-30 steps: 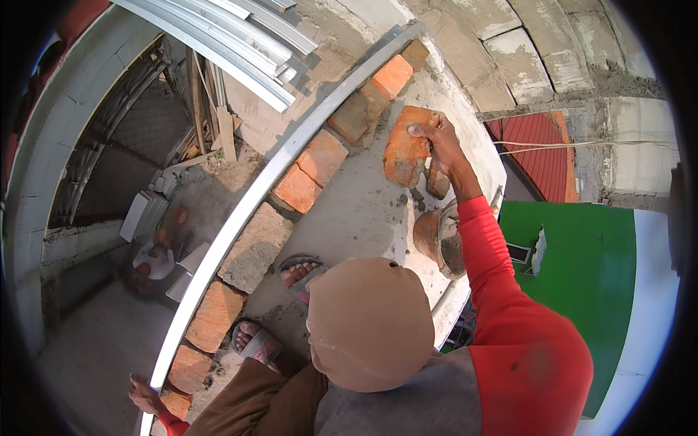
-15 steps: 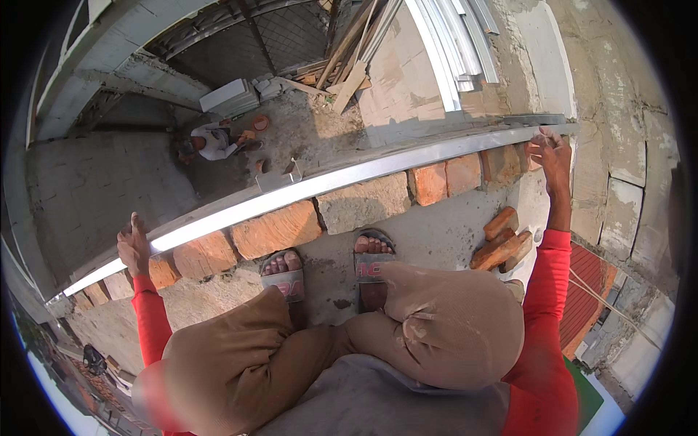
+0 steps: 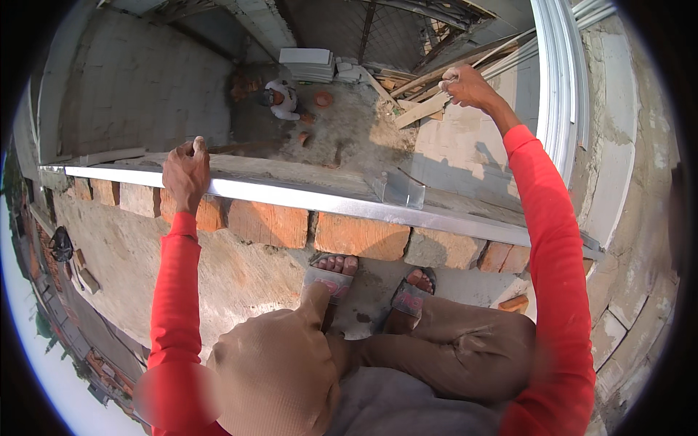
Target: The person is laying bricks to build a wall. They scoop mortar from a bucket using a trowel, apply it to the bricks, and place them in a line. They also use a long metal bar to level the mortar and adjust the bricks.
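Observation:
A long shiny metal profile (image 3: 305,197) lies along the far edge of a row of rough bricks (image 3: 361,234). My left hand (image 3: 187,174) is closed over it toward the left, thumb raised. Out past the wall edge, my right hand (image 3: 471,89) is lifted above the drop, apart from the profile. Its fingers are bent together in a pinch; whatever may be between them is too small to make out. A small clear or shiny channel-shaped piece (image 3: 401,190) stands at the profile's far side, between my two arms.
Far below, a person (image 3: 282,99) crouches near stacked pale slabs (image 3: 307,64) and loose timber (image 3: 422,110). Long metal channels (image 3: 556,87) rise at the right. My sandalled feet (image 3: 334,276) stand on the ledge behind the bricks. A loose brick (image 3: 514,304) lies by my right knee.
My right hand has left the right end of the profile and reached out over the drop. My left hand stays on the profile. The whole view has turned.

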{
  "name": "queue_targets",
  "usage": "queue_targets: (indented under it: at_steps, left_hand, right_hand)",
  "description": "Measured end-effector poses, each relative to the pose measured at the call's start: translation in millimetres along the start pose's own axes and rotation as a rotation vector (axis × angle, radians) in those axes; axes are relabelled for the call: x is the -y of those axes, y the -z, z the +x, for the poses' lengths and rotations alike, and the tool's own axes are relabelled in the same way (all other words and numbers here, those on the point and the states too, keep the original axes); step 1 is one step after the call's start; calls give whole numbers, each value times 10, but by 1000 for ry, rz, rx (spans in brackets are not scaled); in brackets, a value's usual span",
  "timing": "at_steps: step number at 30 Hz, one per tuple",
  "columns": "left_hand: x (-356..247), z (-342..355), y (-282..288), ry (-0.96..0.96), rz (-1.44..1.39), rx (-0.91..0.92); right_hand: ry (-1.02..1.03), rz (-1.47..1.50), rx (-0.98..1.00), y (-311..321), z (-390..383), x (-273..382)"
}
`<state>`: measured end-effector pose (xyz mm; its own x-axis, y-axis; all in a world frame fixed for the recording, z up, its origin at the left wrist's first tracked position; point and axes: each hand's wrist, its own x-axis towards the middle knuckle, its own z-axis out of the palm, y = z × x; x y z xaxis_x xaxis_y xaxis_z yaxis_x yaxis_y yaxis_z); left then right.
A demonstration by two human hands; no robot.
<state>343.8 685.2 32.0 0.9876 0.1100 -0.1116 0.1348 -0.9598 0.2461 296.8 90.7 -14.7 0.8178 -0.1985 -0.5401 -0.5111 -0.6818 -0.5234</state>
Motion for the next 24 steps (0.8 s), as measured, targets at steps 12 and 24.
queue_targets:
  at_steps: [12, 24]
  left_hand:
    - [-81, -2, 36, 2, -22, 64]
    - [-214, -55, 135, -37, -7, 45]
  right_hand:
    - [-233, 217, 245, -955, 24, -702]
    - [-157, 1837, -108, -781, 459, 453]
